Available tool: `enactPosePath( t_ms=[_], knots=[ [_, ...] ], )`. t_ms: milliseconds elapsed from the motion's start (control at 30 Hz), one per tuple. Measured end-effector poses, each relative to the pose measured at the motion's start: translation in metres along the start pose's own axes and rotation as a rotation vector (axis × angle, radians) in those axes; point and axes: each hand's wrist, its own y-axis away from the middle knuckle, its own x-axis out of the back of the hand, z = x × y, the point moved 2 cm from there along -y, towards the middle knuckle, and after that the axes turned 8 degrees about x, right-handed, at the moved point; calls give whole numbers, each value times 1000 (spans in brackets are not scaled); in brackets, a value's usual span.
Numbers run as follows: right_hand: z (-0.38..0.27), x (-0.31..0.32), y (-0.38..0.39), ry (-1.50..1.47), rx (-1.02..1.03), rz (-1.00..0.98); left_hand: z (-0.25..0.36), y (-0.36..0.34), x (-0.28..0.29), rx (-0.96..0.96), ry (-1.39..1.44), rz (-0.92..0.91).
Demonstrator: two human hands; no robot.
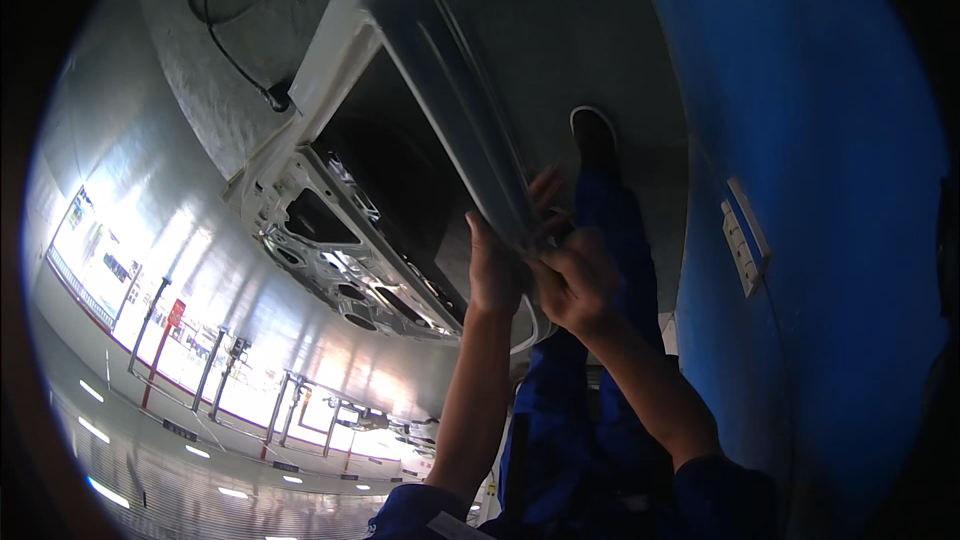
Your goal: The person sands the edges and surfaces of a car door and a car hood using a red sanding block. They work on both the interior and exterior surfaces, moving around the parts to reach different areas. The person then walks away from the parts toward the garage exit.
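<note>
A bare car door (330,70) with a pale inner shell and an open window frame stands in front of me. At the near end of its window frame (450,90), my left hand (495,265) is wrapped round the edge, thumb on one side and fingertips showing on the other. Right beside it my right hand (578,275) is closed, its fingers pinched at the frame's edge. A thin pale sealing strip (540,325) loops down below both hands. My fingers hide most of the spot where strip and frame meet.
A dark cable (225,45) with a black end lies beyond the door. At the right, a blue wall (820,140) carries a white socket strip (742,240). My shoe (594,130) is on the grey floor (630,50). Metal racks (210,370) stand off to the left.
</note>
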Motion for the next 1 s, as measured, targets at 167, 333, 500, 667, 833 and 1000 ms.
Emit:
enactPosePath(
  t_ms=[167, 333, 500, 667, 833, 1000],
  knots=[
    [19, -27, -119, -29, 54, 67, -9, 13, 19, 103, 9, 114],
    [15, -40, -208, -164, 121, 363, 4, 6, 2, 117, 13, 65],
    [17, -29, -166, -261, -129, 155, 1, 9, 5, 18, 25, 27],
    [18, -25, -156, -136, -260, 60, -6, 11, 13, 98, 53, 155],
    [18, -26, -152, 8, -151, 77, 1, 8, 1, 95, 44, 268],
    [6, -8, -117, 124, -10, -45, -3, 12, 6, 89, -16, 316]
  ],
)
